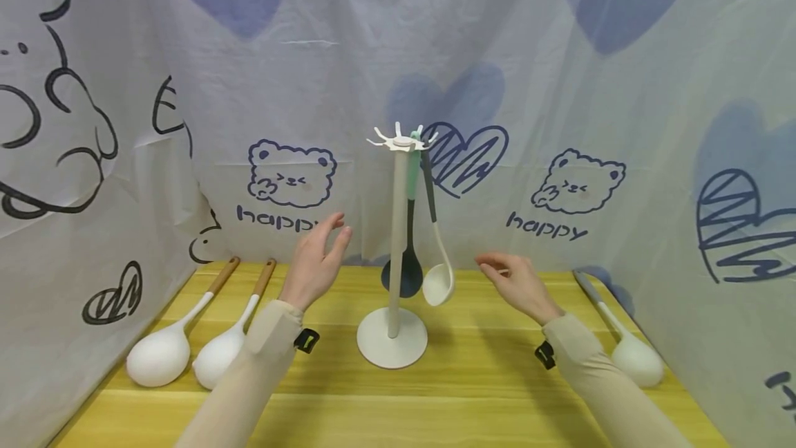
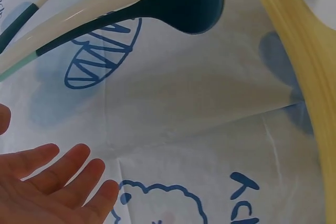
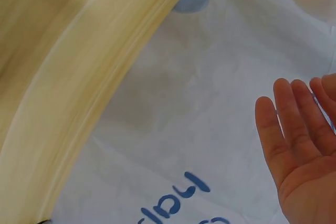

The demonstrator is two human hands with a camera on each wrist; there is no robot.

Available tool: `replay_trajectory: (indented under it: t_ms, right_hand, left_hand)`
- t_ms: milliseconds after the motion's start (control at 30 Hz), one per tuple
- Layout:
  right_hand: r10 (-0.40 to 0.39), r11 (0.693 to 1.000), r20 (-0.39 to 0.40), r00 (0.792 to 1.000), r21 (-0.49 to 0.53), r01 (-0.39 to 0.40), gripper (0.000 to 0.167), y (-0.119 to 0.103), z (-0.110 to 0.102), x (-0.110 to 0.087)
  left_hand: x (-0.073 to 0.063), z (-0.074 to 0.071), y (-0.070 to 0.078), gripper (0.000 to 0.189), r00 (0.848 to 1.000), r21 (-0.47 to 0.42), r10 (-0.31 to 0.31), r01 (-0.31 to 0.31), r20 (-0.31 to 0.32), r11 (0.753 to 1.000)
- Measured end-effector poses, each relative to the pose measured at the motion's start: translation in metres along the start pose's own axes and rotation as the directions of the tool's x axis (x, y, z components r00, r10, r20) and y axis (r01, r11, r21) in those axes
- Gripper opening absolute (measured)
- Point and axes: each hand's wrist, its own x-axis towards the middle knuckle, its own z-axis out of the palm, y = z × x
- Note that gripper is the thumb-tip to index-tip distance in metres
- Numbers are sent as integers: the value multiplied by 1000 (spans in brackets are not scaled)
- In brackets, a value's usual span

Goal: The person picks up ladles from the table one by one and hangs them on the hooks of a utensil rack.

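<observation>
A white utensil stand (image 1: 398, 240) with a round base and a crown of hooks is upright mid-table. Two utensils hang on its right side: a dark one with a green handle (image 1: 410, 275), probably a spoon or ladle, and a white ladle with a grey handle (image 1: 439, 285). My left hand (image 1: 314, 263) is raised left of the stand, apart from it, its fingers spread and relaxed in the left wrist view. To the right of the white ladle hovers my right hand (image 1: 519, 287), touching nothing. Its fingers look fairly straight in the right wrist view.
Two large white ladles with wooden handles, one outer (image 1: 159, 357) and one inner (image 1: 219, 357), lie at the left of the wooden table (image 1: 448, 406). Another white ladle with a grey handle (image 1: 637, 361) lies at the right edge. Printed cloth (image 1: 373, 33) encloses the back and sides.
</observation>
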Motion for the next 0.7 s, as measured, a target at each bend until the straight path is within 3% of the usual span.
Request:
replay_trajectory:
  t_ms: [167, 400, 700]
  right_hand:
    - [28, 998, 14, 1000, -57, -27, 27, 13, -5, -2]
    - [128, 986, 19, 992, -114, -125, 27, 33, -11, -4]
    - [187, 962, 30, 982, -206, -177, 27, 54, -18, -6]
  left_hand:
    - [-7, 3, -11, 57, 1000, 21, -14, 13, 20, 1000]
    - [-12, 8, -18, 58, 999, 23, -21, 20, 31, 1000]
    - [-22, 13, -29, 59, 997, 43, -55, 53, 62, 998]
